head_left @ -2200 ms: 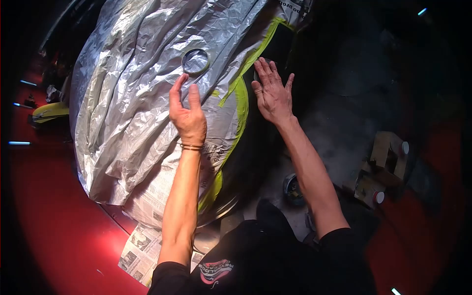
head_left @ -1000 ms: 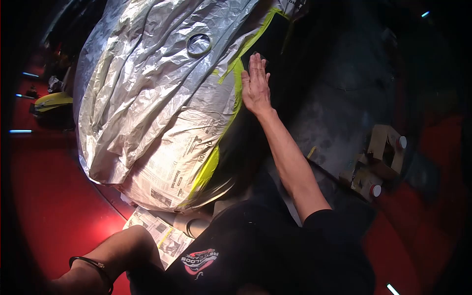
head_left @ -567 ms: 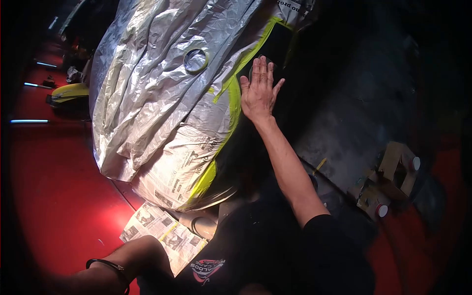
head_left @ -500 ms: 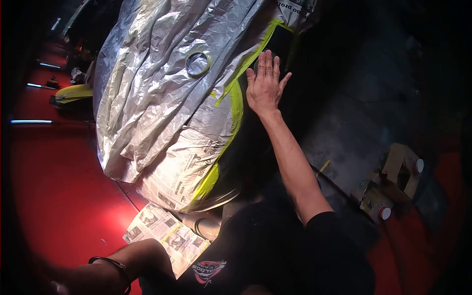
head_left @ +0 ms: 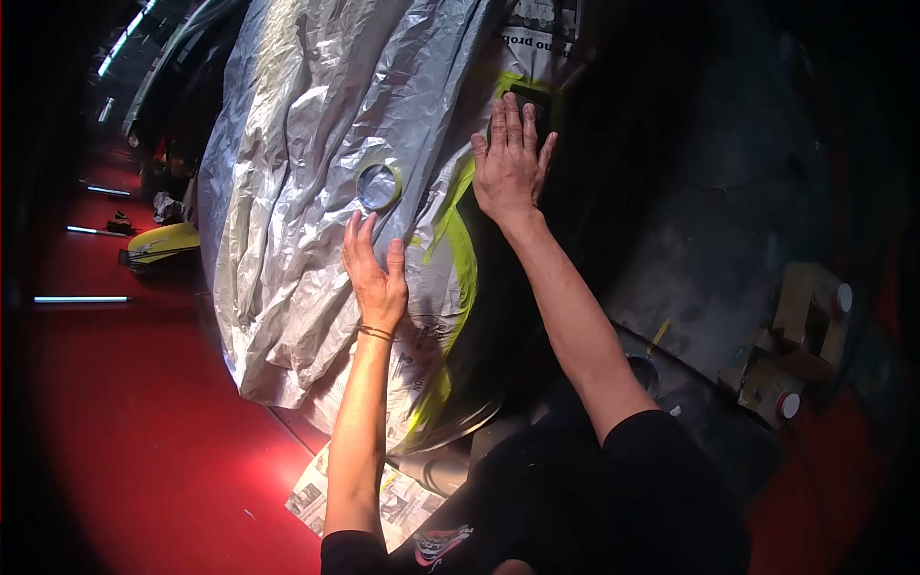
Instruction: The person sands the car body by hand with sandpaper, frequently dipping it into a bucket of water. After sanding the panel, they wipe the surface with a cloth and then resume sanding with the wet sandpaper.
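Note:
My left hand [head_left: 376,278], fingers spread, is over the silvery plastic sheet [head_left: 316,192], just below a roll of masking tape [head_left: 395,195]. Higher up, my right hand [head_left: 513,172] is stretched out flat, its fingertips over a dark patch bordered by yellow-green tape [head_left: 462,259]. That tape runs along the edge between the covering and a dark panel [head_left: 489,316]. Printed newspaper [head_left: 412,359] forms the lower part of the covering, and another printed piece [head_left: 546,38] shows at the top. Neither hand holds anything.
Cardboard boxes [head_left: 810,321] with a red-and-white cap [head_left: 788,405] stand on the floor at the right. A newspaper sheet [head_left: 311,494] lies low in front of me. At the left are the red floor [head_left: 163,402] and a yellow object [head_left: 163,245].
My left hand has come up from the lower left to the sheet below the tape roll. My right hand stays flat near the dark patch. The view has shifted slightly.

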A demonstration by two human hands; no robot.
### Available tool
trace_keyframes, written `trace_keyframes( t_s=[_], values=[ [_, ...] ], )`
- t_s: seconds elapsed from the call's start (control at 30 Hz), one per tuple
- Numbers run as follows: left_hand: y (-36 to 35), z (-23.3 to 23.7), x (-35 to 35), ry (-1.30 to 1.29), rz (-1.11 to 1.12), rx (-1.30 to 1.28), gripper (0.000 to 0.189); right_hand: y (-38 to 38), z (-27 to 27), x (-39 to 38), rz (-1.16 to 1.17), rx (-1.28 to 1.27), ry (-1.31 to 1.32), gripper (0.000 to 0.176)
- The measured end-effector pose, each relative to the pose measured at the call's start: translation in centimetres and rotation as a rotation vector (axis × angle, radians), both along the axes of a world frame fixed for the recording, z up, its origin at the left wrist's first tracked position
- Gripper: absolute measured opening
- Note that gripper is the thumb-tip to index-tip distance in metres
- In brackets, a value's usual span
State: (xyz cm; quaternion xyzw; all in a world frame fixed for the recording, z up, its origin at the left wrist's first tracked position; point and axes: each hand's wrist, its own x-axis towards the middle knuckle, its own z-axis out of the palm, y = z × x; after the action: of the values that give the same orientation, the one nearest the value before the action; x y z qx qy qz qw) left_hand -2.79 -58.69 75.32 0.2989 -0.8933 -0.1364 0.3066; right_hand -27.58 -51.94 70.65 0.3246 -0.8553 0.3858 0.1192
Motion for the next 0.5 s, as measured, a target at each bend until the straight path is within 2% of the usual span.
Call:
trace_keyframes(
  t_s=[0.1,0.17,0.27,0.4,0.5],
  values=[
    [-2.1,-4.4,-1.3,-0.126,0.083,-0.125,0.059,1.5,-2.3,3.6,0.003,0.002,-0.018,0.068],
    [-2.6,-6.3,-1.5,-0.159,0.097,-0.143,0.062,1.4,-1.3,2.1,-0.014,0.028,-0.02,0.068],
    [-2.4,-6.3,-1.2,-0.122,0.172,-0.072,0.064,-0.1,0.4,-0.2,-0.066,-0.037,-0.078,0.07],
    [-2.7,-6.2,-1.4,-0.154,0.182,-0.055,0.064,0.9,-0.6,4.0,-0.22,-0.036,-0.174,0.069],
    [-2.8,-6.4,-1.3,-0.166,0.176,-0.032,0.064,-0.3,0.5,0.3,-0.261,-0.155,-0.198,0.07]
  ],
)
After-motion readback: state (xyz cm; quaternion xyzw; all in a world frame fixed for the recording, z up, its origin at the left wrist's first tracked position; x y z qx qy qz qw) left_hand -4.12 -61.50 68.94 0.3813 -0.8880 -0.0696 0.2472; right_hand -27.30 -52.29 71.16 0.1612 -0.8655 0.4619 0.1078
